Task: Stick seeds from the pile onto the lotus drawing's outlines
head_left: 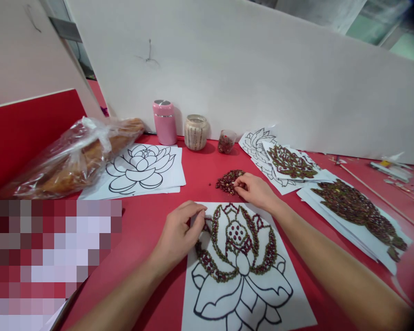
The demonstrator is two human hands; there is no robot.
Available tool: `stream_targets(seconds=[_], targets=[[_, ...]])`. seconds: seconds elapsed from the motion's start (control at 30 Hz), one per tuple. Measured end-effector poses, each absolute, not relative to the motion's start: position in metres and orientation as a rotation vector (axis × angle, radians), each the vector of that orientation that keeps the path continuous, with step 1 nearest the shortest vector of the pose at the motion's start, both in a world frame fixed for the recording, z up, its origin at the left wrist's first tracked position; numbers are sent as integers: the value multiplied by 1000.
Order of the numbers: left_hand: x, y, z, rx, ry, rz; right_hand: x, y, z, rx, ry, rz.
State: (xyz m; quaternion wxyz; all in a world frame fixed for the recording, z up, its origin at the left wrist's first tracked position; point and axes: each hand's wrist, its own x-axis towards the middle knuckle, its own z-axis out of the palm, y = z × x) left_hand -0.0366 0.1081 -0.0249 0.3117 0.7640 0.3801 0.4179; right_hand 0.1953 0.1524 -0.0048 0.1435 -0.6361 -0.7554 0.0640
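A lotus line drawing on a white sheet (pixel 262 294) lies before me, its upper petals outlined and partly filled with small red and green beans (pixel 221 276). My left hand (pixel 179 230) rests at the sheet's upper left corner, thumb and forefinger drawn together beside the beaded outline. Whatever might be between those fingertips is hidden. Just beyond the sheet's top edge, my right hand (pixel 255 189) reaches to a loose pile of dark red and brownish beans (pixel 226 181). Its fingers are pinched at the pile's right side, and what they hold is too small to make out.
Behind stand a pink flask (pixel 164 124), a wrapped jar (pixel 196 133) and a small cup of beans (pixel 227 141). Left are lotus drawings (pixel 141 172) and a bagged brown item (pixel 79 161). Right lie bean-covered sheets (pixel 359 216) and a thin stick (pixel 379 195). A white panel (pixel 244 73) rises behind.
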Motion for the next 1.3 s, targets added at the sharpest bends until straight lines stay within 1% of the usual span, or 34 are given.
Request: stream_targets(seconds=[0.63,0.87,1.07,1.23,1.3], targets=[[-37,107,-24,2031,1029,1084,181,158,-4,-1865,-2150,205],[-37,106,-23,2034,1031,1092,194,149,-1,-1787,-1981,241],[-36,107,-25,2036,1052,1105,208,104,2,-1652,-1900,392],[-36,107,-23,2052,1067,1119,207,56,-3,-1528,-1813,668],[-36,106,-23,2072,1080,1114,206,43,-4,-1530,-1828,723]])
